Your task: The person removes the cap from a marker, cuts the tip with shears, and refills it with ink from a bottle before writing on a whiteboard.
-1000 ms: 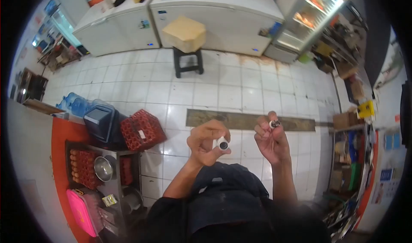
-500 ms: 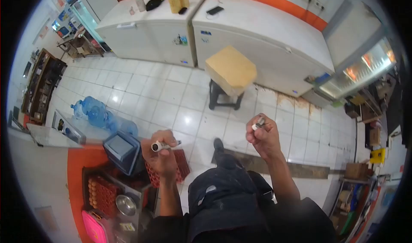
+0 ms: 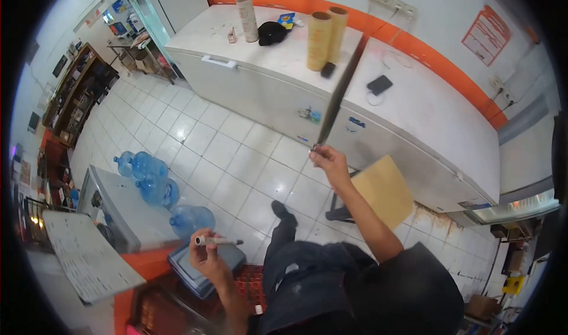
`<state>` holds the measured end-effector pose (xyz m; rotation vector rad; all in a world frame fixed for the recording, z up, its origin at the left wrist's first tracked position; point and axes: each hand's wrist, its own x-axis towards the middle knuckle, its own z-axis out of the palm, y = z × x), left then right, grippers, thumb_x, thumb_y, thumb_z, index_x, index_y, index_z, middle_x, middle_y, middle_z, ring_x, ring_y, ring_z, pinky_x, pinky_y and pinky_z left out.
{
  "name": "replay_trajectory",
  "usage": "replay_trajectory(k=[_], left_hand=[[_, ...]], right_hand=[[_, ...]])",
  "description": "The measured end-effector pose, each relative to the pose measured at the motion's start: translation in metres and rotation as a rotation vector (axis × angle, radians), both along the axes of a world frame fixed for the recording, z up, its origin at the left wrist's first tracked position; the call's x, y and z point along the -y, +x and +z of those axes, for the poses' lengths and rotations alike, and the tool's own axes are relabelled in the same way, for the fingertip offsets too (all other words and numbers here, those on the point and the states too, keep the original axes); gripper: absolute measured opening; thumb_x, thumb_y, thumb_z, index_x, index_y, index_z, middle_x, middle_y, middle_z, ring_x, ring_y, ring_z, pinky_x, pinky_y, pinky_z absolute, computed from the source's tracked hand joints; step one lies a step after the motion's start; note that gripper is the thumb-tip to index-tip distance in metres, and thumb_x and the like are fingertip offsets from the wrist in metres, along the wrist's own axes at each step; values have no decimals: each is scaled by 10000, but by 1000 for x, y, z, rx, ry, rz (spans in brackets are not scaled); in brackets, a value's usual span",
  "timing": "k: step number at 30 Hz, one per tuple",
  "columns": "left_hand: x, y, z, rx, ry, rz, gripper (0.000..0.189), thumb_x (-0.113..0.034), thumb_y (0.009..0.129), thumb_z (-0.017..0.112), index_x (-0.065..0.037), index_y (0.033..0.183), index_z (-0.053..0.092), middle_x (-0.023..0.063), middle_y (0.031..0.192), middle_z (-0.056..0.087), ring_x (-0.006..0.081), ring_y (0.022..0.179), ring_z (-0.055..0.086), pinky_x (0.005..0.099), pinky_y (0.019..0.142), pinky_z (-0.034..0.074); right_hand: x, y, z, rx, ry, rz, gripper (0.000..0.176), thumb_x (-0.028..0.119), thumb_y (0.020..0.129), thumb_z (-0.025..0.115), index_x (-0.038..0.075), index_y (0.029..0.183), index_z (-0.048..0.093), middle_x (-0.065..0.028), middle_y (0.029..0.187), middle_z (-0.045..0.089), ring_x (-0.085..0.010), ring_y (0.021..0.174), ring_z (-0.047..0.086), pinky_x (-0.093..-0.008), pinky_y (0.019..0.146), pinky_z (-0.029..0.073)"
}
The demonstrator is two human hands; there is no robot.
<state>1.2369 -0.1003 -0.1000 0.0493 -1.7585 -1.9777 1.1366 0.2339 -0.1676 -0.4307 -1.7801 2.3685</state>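
My left hand (image 3: 208, 261) is closed around a pale, pen-like tube (image 3: 216, 240) with a dark tip pointing right, above a grey-blue plastic bin (image 3: 228, 257). In front of the freezers my right hand (image 3: 329, 159) pinches a small metallic piece (image 3: 313, 149), too small to name. A tan square-topped stool (image 3: 383, 192) stands behind my right forearm, partly hidden by it.
Two white chest freezers (image 3: 254, 92) line the wall, with yellow rolls (image 3: 319, 42), a black cap (image 3: 273, 33) and a phone (image 3: 380, 85) on top. Blue water jugs (image 3: 152, 187) stand on the tiles at left. A whiteboard (image 3: 89, 255) is at lower left.
The view has turned and shifted toward the freezers. My right hand has moved up and forward with the small piece. My left hand still holds the tube, now turned sideways.
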Motion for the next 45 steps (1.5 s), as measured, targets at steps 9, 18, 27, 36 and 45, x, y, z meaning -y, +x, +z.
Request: replay_trajectory(k=[9, 18, 27, 36, 45], left_hand=[[-14, -386, 48, 12, -48, -277, 122, 6, 845, 660, -6, 951, 602, 65, 916, 602, 151, 867, 572, 279, 778, 469], [-62, -731, 12, -6, 79, -400, 221, -189, 933, 635, -7, 1028, 552, 123, 923, 647, 214, 881, 639, 340, 790, 532], [-33, -1011, -35, 81, 75, -550, 233, -232, 985, 537, -24, 1081, 496, 75, 909, 552, 185, 853, 577, 343, 830, 484], [-23, -1252, -156, 186, -368, -1163, 224, -16, 815, 687, -44, 934, 499, 31, 839, 486, 86, 767, 468, 218, 640, 386], [-81, -1284, -181, 135, -497, -1507, 419, 6, 724, 749, -35, 1108, 587, 73, 950, 640, 170, 776, 614, 272, 688, 515]], right_hand=[[-31, -340, -99, 88, 431, -338, 234, 193, 833, 727, -2, 952, 677, -40, 759, 663, -99, 681, 585, -242, 648, 482], [-50, -696, -182, 22, 1148, -315, 138, 201, 776, 720, 124, 882, 677, -38, 797, 635, -233, 791, 602, -408, 715, 443], [-19, -725, -190, 318, 823, -557, 377, 93, 864, 648, 58, 1233, 579, -74, 833, 620, -163, 715, 579, -343, 653, 470], [160, -852, -124, 407, 666, -798, 99, 80, 885, 646, 15, 958, 657, -82, 749, 649, -142, 597, 584, -280, 557, 474], [197, -1037, -122, 510, 932, -935, 263, 134, 855, 681, 36, 1098, 663, -156, 1202, 593, -320, 1044, 599, -381, 869, 495]])
